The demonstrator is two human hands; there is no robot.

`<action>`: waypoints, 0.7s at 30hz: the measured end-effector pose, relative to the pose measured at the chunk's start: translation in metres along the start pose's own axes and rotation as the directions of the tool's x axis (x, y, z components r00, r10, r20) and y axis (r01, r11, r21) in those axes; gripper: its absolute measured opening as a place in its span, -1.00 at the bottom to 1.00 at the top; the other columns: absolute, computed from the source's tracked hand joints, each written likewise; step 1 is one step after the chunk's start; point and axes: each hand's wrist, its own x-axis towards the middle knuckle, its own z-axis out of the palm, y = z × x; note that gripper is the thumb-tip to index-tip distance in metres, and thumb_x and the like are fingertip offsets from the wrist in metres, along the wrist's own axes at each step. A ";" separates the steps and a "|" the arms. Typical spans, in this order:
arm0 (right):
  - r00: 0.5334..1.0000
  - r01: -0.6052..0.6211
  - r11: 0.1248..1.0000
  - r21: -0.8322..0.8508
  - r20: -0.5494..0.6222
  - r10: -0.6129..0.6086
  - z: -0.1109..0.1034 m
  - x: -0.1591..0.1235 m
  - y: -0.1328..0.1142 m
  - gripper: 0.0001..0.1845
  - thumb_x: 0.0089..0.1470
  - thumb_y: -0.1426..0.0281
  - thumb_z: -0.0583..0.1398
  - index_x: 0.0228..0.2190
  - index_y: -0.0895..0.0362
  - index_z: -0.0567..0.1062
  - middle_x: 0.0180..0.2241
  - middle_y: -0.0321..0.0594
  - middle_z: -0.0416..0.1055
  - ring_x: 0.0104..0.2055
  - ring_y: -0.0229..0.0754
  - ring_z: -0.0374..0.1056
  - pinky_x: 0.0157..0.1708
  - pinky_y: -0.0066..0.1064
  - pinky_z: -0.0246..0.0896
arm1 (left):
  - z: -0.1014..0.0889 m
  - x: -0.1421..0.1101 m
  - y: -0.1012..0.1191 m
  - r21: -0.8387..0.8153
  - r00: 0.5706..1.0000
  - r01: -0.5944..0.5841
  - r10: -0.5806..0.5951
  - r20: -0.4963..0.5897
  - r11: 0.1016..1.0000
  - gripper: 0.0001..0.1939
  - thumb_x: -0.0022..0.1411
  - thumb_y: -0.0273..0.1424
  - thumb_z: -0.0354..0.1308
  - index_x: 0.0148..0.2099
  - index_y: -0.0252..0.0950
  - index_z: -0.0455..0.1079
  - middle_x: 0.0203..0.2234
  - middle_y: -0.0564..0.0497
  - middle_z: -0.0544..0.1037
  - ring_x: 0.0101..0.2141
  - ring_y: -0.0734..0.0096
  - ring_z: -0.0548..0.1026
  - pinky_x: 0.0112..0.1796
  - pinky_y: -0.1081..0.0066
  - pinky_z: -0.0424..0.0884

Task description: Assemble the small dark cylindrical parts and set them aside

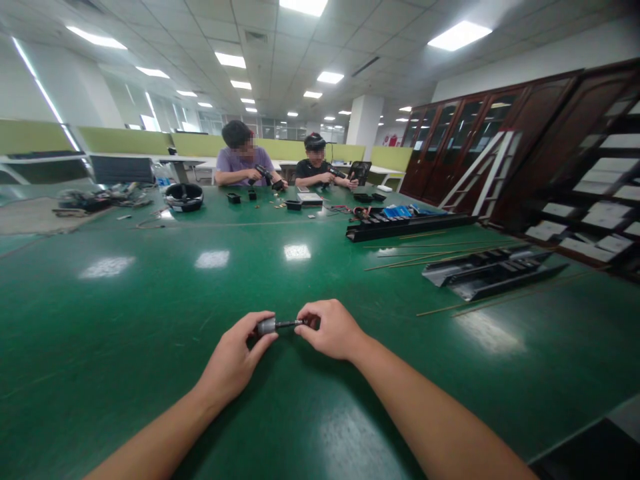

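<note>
Low over the green table (150,300), my left hand (231,357) grips a short silver-grey cylinder with a thin dark shaft (268,326), thumb and fingers on opposite sides of its body. The shaft points right, lying roughly level. At its tip, my right hand (333,330) pinches the end between thumb and forefinger. Whether a separate small part sits in that pinch is hidden by the fingers. Both hands are close together near the middle of the view.
Long black metal channels (500,273) and thin rods (400,265) lie to the right. Another black channel (410,227) is farther back. Across the table, one person in purple (243,160) and another in black (317,167) hold power drills. A black round case (184,197) stands back left.
</note>
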 end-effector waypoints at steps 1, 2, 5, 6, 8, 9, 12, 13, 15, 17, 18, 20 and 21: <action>1.000 -0.002 1.000 -0.002 0.001 0.002 0.000 0.000 0.000 -0.87 0.02 0.35 0.28 -0.34 0.11 0.59 -0.46 -0.28 0.53 -0.44 -0.25 0.41 -0.39 -0.47 0.23 | 0.000 0.000 0.000 0.001 1.000 0.002 -0.002 -0.001 1.000 -0.68 0.29 -0.21 0.16 0.07 -0.09 0.38 -0.05 0.05 0.52 -0.06 0.28 0.48 0.00 0.27 0.39; 1.000 -0.003 1.000 -0.004 0.001 0.003 0.000 0.000 0.000 -0.87 0.02 0.35 0.28 -0.34 0.11 0.59 -0.46 -0.28 0.53 -0.44 -0.25 0.41 -0.39 -0.47 0.23 | 0.000 0.000 0.000 0.002 1.000 0.003 -0.003 0.001 1.000 -0.68 0.29 -0.21 0.16 0.07 -0.10 0.38 -0.05 0.05 0.52 -0.06 0.28 0.48 0.00 0.26 0.40; 1.000 -0.003 1.000 -0.008 -0.002 0.003 0.000 0.000 -0.001 -0.87 0.02 0.36 0.28 -0.34 0.11 0.59 -0.45 -0.28 0.53 -0.43 -0.25 0.41 -0.38 -0.47 0.23 | -0.001 0.000 0.001 0.008 1.000 0.002 -0.002 0.000 1.000 -0.67 0.29 -0.21 0.16 0.07 -0.11 0.38 -0.05 0.03 0.52 -0.06 0.26 0.48 0.00 0.25 0.40; 1.000 -0.004 1.000 -0.009 -0.004 0.004 0.000 0.000 -0.001 -0.87 0.02 0.35 0.28 -0.34 0.11 0.59 -0.45 -0.28 0.53 -0.43 -0.25 0.41 -0.38 -0.47 0.23 | -0.001 0.000 0.001 0.009 1.000 -0.001 0.002 -0.003 1.000 -0.67 0.29 -0.21 0.16 0.07 -0.12 0.38 -0.05 0.02 0.52 -0.06 0.25 0.48 0.01 0.24 0.41; 1.000 -0.006 1.000 -0.010 -0.003 0.006 -0.001 0.000 -0.001 -0.87 0.03 0.35 0.28 -0.34 0.11 0.59 -0.45 -0.28 0.53 -0.43 -0.24 0.41 -0.38 -0.46 0.22 | -0.001 0.001 0.002 0.009 1.000 -0.009 0.009 -0.008 1.000 -0.67 0.29 -0.21 0.15 0.07 -0.14 0.39 -0.05 0.00 0.52 -0.06 0.24 0.49 0.01 0.22 0.41; 1.000 -0.006 1.000 -0.010 0.000 0.006 -0.001 0.000 -0.001 -0.87 0.03 0.35 0.28 -0.33 0.11 0.59 -0.45 -0.28 0.53 -0.43 -0.24 0.41 -0.38 -0.46 0.22 | -0.001 0.001 0.002 0.010 1.000 -0.013 0.013 -0.010 1.000 -0.67 0.29 -0.21 0.15 0.07 -0.15 0.39 -0.04 -0.01 0.52 -0.06 0.24 0.49 0.01 0.22 0.42; 1.000 -0.012 1.000 -0.006 0.007 0.012 -0.001 0.001 -0.001 -0.88 0.03 0.36 0.28 -0.34 0.11 0.59 -0.45 -0.28 0.54 -0.42 -0.24 0.41 -0.38 -0.46 0.23 | -0.001 0.002 0.002 0.016 0.999 -0.030 0.031 -0.021 0.999 -0.68 0.29 -0.23 0.15 0.06 -0.14 0.39 -0.05 -0.01 0.52 -0.05 0.24 0.49 0.02 0.21 0.42; 1.000 -0.015 1.000 -0.005 0.008 0.015 -0.001 0.001 -0.001 -0.88 0.03 0.36 0.28 -0.34 0.11 0.59 -0.44 -0.27 0.54 -0.42 -0.23 0.41 -0.38 -0.46 0.23 | -0.001 0.002 0.002 0.020 0.999 -0.039 0.040 -0.029 0.999 -0.69 0.28 -0.24 0.16 0.06 -0.14 0.39 -0.05 -0.01 0.53 -0.05 0.24 0.49 0.02 0.21 0.42; 1.000 -0.022 1.000 -0.005 0.012 0.022 -0.001 0.001 -0.001 -0.88 0.02 0.36 0.28 -0.33 0.11 0.59 -0.44 -0.27 0.54 -0.42 -0.23 0.42 -0.37 -0.45 0.24 | -0.002 0.002 0.002 0.032 0.997 -0.058 0.059 -0.044 0.998 -0.69 0.27 -0.25 0.17 0.05 -0.15 0.39 -0.07 -0.01 0.53 -0.06 0.23 0.50 0.02 0.20 0.43; 1.000 -0.028 1.000 -0.004 0.012 0.028 -0.002 0.001 0.000 -0.88 0.02 0.36 0.28 -0.34 0.11 0.59 -0.44 -0.27 0.54 -0.42 -0.23 0.42 -0.37 -0.45 0.24 | -0.004 0.002 0.002 0.046 0.996 -0.070 0.073 -0.052 0.996 -0.70 0.26 -0.27 0.17 0.03 -0.17 0.40 -0.09 -0.03 0.54 -0.07 0.22 0.51 0.00 0.20 0.44; 0.999 -0.031 1.000 -0.002 0.011 0.031 -0.002 0.001 0.000 -0.88 0.02 0.36 0.28 -0.34 0.11 0.59 -0.44 -0.27 0.54 -0.43 -0.23 0.42 -0.37 -0.45 0.24 | -0.005 0.002 0.002 0.052 0.996 -0.070 0.073 -0.053 0.996 -0.71 0.26 -0.28 0.17 0.03 -0.18 0.40 -0.09 -0.03 0.54 -0.08 0.22 0.51 -0.01 0.21 0.45; 0.999 -0.037 0.999 0.005 0.007 0.037 -0.002 0.001 0.001 -0.88 0.02 0.36 0.28 -0.35 0.11 0.59 -0.45 -0.28 0.54 -0.43 -0.24 0.42 -0.38 -0.45 0.24 | -0.008 0.002 0.001 0.050 0.997 -0.045 0.049 -0.062 0.998 -0.71 0.25 -0.28 0.18 0.01 -0.18 0.40 -0.10 -0.03 0.54 -0.09 0.23 0.52 -0.01 0.21 0.46; 0.999 -0.037 0.999 0.009 0.008 0.037 -0.002 0.001 0.001 -0.88 0.02 0.35 0.28 -0.35 0.11 0.59 -0.45 -0.28 0.54 -0.43 -0.24 0.42 -0.38 -0.45 0.24 | -0.010 0.003 0.000 0.035 0.997 -0.018 0.021 -0.068 0.999 -0.71 0.24 -0.27 0.18 0.01 -0.19 0.39 -0.11 -0.03 0.54 -0.10 0.23 0.53 0.00 0.20 0.46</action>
